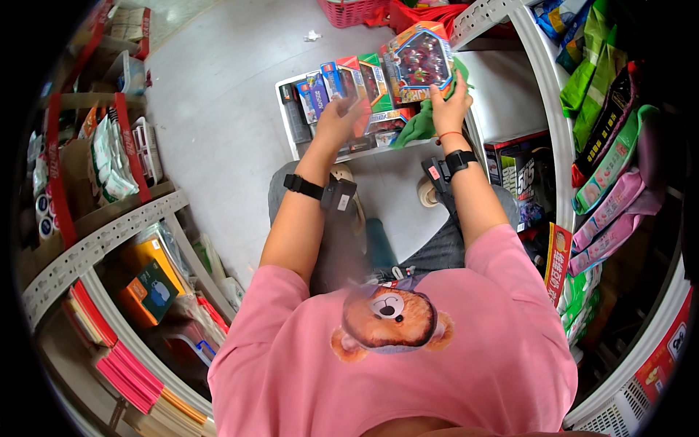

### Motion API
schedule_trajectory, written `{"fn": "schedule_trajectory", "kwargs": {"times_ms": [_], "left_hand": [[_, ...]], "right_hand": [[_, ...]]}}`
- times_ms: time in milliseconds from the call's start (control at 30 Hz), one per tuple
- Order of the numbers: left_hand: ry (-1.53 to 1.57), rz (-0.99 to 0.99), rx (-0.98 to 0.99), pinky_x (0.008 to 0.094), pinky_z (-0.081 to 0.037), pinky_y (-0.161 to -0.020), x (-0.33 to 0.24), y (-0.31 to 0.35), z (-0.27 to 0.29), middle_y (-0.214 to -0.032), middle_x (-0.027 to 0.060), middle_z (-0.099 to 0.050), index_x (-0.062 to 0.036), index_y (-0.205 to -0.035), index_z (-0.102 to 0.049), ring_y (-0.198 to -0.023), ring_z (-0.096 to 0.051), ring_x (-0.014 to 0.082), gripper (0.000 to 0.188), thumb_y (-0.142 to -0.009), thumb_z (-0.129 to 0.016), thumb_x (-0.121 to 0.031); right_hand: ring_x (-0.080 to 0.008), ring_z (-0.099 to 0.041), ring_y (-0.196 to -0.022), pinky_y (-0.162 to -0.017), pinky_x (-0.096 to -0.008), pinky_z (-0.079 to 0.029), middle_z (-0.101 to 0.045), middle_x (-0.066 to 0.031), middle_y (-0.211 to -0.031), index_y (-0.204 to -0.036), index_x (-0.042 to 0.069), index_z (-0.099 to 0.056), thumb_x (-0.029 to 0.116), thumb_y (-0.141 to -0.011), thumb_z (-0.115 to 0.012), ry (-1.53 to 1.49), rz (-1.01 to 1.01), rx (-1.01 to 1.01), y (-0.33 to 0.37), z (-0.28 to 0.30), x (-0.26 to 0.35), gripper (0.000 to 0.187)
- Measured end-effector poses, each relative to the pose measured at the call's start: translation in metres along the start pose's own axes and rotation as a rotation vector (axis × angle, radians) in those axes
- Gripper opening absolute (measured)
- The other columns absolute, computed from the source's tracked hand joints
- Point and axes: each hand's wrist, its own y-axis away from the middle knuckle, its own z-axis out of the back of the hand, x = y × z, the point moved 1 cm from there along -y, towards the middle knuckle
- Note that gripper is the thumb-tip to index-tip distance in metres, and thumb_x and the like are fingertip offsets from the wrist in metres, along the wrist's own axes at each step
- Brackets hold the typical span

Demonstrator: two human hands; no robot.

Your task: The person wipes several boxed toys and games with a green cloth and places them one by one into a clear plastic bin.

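My right hand (451,109) grips the lower right corner of an orange and blue toy box (420,64) with a hexagonal window showing dark red pieces. A green cloth (416,127) is bunched at the same hand, part hanging below the box and part by the fingers. My left hand (339,125) hovers over or touches upright boxes in a white tray (290,130); its fingers are smeared by motion. In the tray stand a red toy box (354,75), a green one (373,81), blue-purple boxes (316,92) and a dark cylindrical item (295,113).
Shelving with packets and stationery (145,291) runs along the left. On the right, a white rack post (557,109) stands before hanging coloured bags (615,164) and a black box (520,171). A pink basket (353,11) sits at the far end of the grey floor (218,80).
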Motion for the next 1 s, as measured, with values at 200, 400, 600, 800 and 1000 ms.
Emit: {"fn": "schedule_trajectory", "kwargs": {"times_ms": [200,400,600,800,1000], "left_hand": [[-0.112,-0.070,-0.022,0.0295,-0.044,-0.088,-0.001,-0.009,-0.005,-0.113,0.0155,-0.059,0.0074,-0.129,-0.047,-0.102,-0.056,0.0193,0.058,-0.086,-0.067,-0.026],[-0.160,-0.114,-0.068,0.0280,-0.046,-0.077,0.006,-0.017,-0.001,-0.099,0.0102,-0.062,0.0075,-0.123,-0.052,-0.089,-0.058,0.0143,0.052,-0.084,-0.067,-0.023],[-0.186,-0.079,-0.085,0.0281,-0.045,-0.088,0.008,-0.020,0.002,-0.114,0.0132,-0.056,0.0071,-0.133,-0.043,-0.103,-0.054,0.0178,0.063,-0.085,-0.068,-0.025],[-0.221,-0.165,-0.086,0.0308,-0.050,-0.078,0.016,-0.027,0.001,-0.107,0.0172,-0.061,0.0088,-0.126,-0.050,-0.093,-0.061,0.0207,0.060,-0.080,-0.069,-0.025],[-0.260,-0.111,-0.094,0.0244,-0.047,-0.080,0.018,-0.025,0.004,-0.106,0.0093,-0.056,0.0076,-0.130,-0.046,-0.095,-0.055,0.0131,0.061,-0.083,-0.069,-0.024]], "right_hand": [[-0.0432,-0.049,-0.107,-0.096,-0.0407,-0.041,-0.041,-0.0288,-0.124,-0.134,0.012,-0.042,0.025,-0.071,-0.079,0.064,-0.102,0.094,0.011,-0.045,-0.009,0.074],[-0.0427,-0.050,-0.109,-0.091,-0.0443,-0.044,-0.052,-0.0246,-0.116,-0.120,0.008,-0.053,0.020,-0.070,-0.078,0.112,-0.175,0.200,0.013,-0.065,-0.032,0.057],[-0.0354,-0.060,-0.095,-0.086,-0.0418,-0.047,-0.064,-0.0177,-0.103,-0.101,0.006,-0.066,0.024,-0.076,-0.069,0.019,0.079,0.203,0.020,-0.053,-0.008,0.031],[-0.0372,-0.061,-0.097,-0.084,-0.0428,-0.051,-0.058,-0.0207,-0.112,-0.120,0.009,-0.055,0.032,-0.069,-0.079,0.431,0.098,0.662,0.039,-0.085,-0.007,0.061],[-0.0353,-0.060,-0.098,-0.076,-0.0407,-0.055,-0.051,-0.0175,-0.113,-0.127,0.016,-0.042,0.027,-0.066,-0.082,0.743,0.212,0.717,0.058,-0.085,-0.008,0.074]]}}
